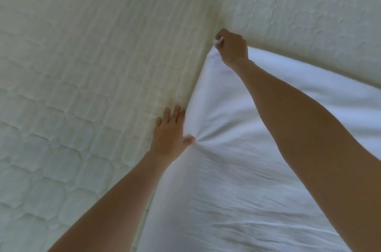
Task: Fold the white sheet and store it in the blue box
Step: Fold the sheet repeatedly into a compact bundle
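The white sheet (237, 169) lies spread over the right and lower part of the view, on a quilted mattress. My right hand (232, 47) reaches far forward and pinches the sheet's far corner between curled fingers. My left hand (170, 130) holds the sheet's left edge, with the thumb pressing on top of the cloth and the fingers stretched out along the edge; creases fan out from the thumb. The blue box is not in view.
The cream quilted mattress (72, 87) fills the left and top of the view. Nothing else shows.
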Demonstrator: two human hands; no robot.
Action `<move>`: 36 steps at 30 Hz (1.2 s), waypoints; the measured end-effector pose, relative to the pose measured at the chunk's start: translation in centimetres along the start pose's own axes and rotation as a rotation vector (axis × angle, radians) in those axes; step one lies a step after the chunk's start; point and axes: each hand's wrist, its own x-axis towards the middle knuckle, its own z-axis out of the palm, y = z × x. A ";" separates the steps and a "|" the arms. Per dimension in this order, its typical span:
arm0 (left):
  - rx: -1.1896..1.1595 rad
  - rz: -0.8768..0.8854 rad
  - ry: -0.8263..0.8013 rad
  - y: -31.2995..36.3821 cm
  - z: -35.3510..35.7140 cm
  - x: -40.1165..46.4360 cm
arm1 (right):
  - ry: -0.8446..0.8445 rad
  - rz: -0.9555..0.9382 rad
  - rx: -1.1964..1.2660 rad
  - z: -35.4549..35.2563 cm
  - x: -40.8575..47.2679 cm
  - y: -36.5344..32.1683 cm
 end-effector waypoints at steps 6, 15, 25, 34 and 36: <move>0.024 -0.006 -0.018 0.2 0.0 0.1 | -0.095 0.130 -0.297 0.5 -0.1 3.9; -0.016 -0.031 -0.046 0.0 -0.3 0.9 | 0.248 -0.096 -0.015 -3.2 -10.8 0.0; -0.173 0.318 0.425 1.8 -4.1 -10.6 | 0.132 -0.096 0.071 -2.7 -29.6 -5.8; -0.029 0.589 0.400 -0.7 0.6 -14.6 | 0.239 0.047 -0.321 -1.5 -39.0 4.9; 0.003 0.643 0.410 -1.2 1.3 -16.0 | 0.229 0.062 -0.392 -3.2 -40.4 7.8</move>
